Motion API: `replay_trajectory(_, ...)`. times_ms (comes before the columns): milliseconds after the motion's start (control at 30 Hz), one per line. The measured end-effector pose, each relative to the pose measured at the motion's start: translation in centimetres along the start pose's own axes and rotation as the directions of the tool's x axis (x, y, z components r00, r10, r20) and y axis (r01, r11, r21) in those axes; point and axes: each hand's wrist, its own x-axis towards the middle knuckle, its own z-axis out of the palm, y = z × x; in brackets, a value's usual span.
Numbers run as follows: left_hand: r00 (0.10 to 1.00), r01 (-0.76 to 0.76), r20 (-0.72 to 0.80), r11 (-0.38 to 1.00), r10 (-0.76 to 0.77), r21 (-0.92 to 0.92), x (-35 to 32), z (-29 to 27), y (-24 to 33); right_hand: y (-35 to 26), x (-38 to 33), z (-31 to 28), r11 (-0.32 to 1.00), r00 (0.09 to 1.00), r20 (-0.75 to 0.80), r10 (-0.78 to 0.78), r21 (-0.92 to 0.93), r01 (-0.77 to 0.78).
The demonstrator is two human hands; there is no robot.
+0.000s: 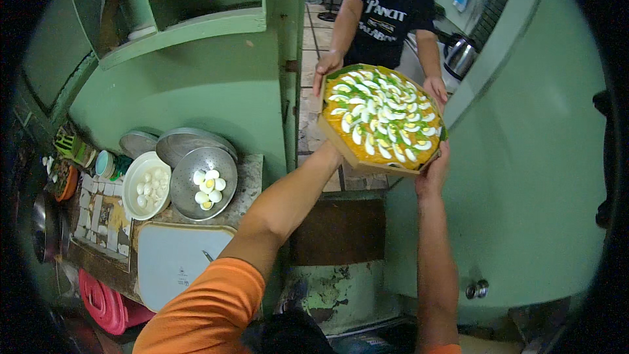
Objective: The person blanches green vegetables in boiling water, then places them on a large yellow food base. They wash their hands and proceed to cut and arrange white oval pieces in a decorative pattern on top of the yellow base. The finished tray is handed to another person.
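An octagonal cardboard box (367, 162) of orange-yellow food (383, 115) is held out in front of me at chest height. Sliced boiled eggs and chopped greens cover the food, and green leaf shows at the rim. My left hand (333, 152) supports the box's near left side, its fingers mostly hidden underneath. At the near right corner, my right hand (435, 169) grips the edge. Across from me, a person in a black T-shirt (388, 16) has one hand (329, 64) on the far left side and the other hand (435, 88) at the far right.
Left, a counter holds a metal bowl (190, 187) with peeled boiled eggs (209, 183), a white basin (131, 187) of eggs, and a pale blue board (173, 262) with a knife (208, 255). A green door (511, 190) with a knob (477, 289) stands right of the doorway. A step (337, 231) lies below.
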Motion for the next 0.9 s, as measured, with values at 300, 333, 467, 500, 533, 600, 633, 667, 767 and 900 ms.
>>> replay_trajectory(300, 0.977, 0.013, 0.212, 0.998, 0.001, -0.067, 7.0, -3.8, -1.2, 2.9, 5.5, -0.9, 0.998, 0.994, 0.095, 0.05, -0.028, -0.048)
replay_trajectory(333, 0.976, 0.0, 0.214, 0.994, 0.023, -0.105, 7.0, -4.1, -1.0, 2.9, 6.3, -1.3, 0.989, 0.991, 0.09, 0.098, -0.116, -0.087)
replay_trajectory(467, 0.998, 0.017, -0.056, 0.967, -0.032, -0.255, 0.2, -4.0, -0.8, 3.4, 9.0, 0.0, 0.976, 0.954, 0.211, 0.214, -0.074, -0.202)
replay_trajectory(500, 0.997, 0.076, 0.024, 0.997, -0.076, -0.023, -4.0, -3.9, -0.9, 3.9, 8.2, 0.3, 0.975, 0.943, 0.246, 0.223, -0.053, -0.216)
replay_trajectory(533, 0.993, 0.121, 0.0, 0.986, -0.122, -0.111, -9.0, -3.1, -2.4, 4.2, 6.6, 0.2, 0.967, 0.94, 0.233, 0.248, -0.002, -0.255)
replay_trajectory(600, 0.982, 0.177, 0.037, 0.974, -0.184, 0.139, -23.2, -1.2, -5.0, 4.1, 1.0, -0.9, 0.95, 0.941, 0.153, 0.304, 0.026, -0.311)
replay_trajectory(633, 0.954, 0.297, -0.05, 0.909, -0.295, 0.294, -30.4, -0.5, -5.5, 4.4, -3.0, -2.2, 0.942, 0.926, 0.196, 0.322, 0.027, -0.334)
replay_trajectory(667, 0.946, 0.323, -0.136, 0.903, -0.295, 0.285, -39.4, 1.0, -6.6, 4.4, -8.4, -4.2, 0.935, 0.91, 0.214, 0.354, -0.065, -0.349)
replay_trajectory(767, 0.882, 0.374, -0.398, 0.889, -0.253, 0.265, -66.3, 8.0, -8.5, 3.2, -27.2, -12.5, 0.857, 0.827, 0.228, 0.514, -0.172, -0.486)
replay_trajectory(900, 0.778, 0.407, -0.596, 0.882, -0.199, 0.237, -88.1, 13.8, -7.6, 3.8, -50.8, -22.2, 0.781, 0.77, 0.131, 0.624, -0.134, -0.61)
